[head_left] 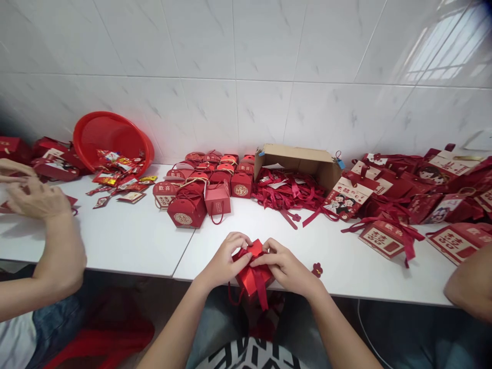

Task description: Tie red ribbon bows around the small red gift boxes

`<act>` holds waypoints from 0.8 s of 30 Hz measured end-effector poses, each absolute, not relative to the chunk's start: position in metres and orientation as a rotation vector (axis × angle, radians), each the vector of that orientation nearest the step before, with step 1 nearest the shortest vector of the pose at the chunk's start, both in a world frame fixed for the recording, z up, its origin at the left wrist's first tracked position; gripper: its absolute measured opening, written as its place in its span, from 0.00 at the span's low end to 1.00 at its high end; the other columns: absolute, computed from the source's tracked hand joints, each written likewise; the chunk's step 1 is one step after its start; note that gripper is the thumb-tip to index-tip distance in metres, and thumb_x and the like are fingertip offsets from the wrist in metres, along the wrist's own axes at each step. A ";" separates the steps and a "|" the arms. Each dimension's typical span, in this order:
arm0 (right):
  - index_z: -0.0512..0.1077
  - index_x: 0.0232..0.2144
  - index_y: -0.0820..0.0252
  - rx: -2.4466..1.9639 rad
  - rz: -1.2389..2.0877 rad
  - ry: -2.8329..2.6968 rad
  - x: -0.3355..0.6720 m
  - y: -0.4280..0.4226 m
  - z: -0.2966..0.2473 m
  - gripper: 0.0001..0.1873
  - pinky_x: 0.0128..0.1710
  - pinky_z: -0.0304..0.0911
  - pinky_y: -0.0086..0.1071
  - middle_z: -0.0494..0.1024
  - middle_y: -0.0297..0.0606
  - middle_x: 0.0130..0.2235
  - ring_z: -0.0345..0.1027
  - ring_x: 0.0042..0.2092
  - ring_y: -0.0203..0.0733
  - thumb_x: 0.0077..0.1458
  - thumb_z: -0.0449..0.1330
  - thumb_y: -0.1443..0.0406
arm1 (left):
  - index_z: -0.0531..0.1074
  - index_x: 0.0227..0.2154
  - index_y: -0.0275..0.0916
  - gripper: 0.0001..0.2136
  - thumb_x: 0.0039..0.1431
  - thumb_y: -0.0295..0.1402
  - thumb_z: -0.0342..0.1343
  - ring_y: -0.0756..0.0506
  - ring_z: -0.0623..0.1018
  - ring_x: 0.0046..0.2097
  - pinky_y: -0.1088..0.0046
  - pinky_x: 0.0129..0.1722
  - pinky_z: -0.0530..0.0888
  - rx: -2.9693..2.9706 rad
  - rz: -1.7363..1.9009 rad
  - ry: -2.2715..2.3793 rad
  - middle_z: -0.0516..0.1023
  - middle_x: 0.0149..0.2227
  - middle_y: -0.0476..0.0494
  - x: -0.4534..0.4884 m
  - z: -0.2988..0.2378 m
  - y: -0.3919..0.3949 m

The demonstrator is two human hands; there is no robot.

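At the front edge of the table is a small red gift box (246, 279), with a dark red ribbon (262, 293) hanging down its near side. My left hand (228, 259) is closed at the left of the box top, its thumb and fingers pinching the ribbon there. From the right, my right hand (284, 264) pinches ribbon at the top as well. Exactly what lies between the fingertips is partly hidden. A red cord loop dangles at the left of the box. Right of my right hand lies a small flower-shaped tag (317, 270).
Finished-looking red boxes (188, 207) stand grouped behind. A cardboard box (326, 171) on its side spills ribbons (288, 189). A tipped red basin (90, 128) spills packaged sweets (123, 179). More boxes (388, 236) crowd the right. Co-workers' arms (65, 246) flank both sides.
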State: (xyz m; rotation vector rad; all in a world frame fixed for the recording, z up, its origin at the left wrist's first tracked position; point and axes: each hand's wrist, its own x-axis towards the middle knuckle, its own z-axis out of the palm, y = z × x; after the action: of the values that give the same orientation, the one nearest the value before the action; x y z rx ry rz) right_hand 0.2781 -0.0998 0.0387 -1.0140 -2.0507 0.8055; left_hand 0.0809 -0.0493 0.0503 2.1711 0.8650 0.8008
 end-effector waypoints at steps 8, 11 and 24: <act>0.61 0.36 0.57 -1.119 0.939 -1.685 0.275 -0.100 0.033 0.04 0.26 0.52 0.27 0.63 0.27 0.26 0.55 0.25 0.33 0.56 0.52 0.69 | 0.59 0.21 0.39 0.12 0.56 0.34 0.54 0.46 0.73 0.41 0.69 0.45 0.69 1.895 0.924 0.932 0.74 0.34 0.44 0.093 0.037 -0.057; 0.61 0.34 0.57 -1.119 0.970 -1.600 0.273 -0.097 0.030 0.03 0.26 0.53 0.27 0.65 0.28 0.28 0.55 0.25 0.32 0.56 0.54 0.67 | 0.63 0.21 0.39 0.11 0.55 0.34 0.55 0.46 0.74 0.42 0.69 0.44 0.69 1.854 0.893 0.953 0.76 0.34 0.44 0.095 0.035 -0.057; 0.55 0.28 0.56 -0.967 1.118 -1.097 0.269 -0.089 0.015 0.16 0.29 0.57 0.28 0.68 0.29 0.27 0.61 0.28 0.34 0.49 0.62 0.62 | 0.66 0.18 0.38 0.10 0.47 0.32 0.61 0.41 0.73 0.49 0.66 0.47 0.68 1.739 0.859 0.986 0.77 0.29 0.44 0.097 0.033 -0.054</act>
State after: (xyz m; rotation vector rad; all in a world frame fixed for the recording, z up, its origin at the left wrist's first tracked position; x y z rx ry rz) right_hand 0.2689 -0.0888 0.0151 -0.9671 -1.0973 1.1185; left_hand 0.0967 -0.0539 0.0332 1.7391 0.9859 0.8589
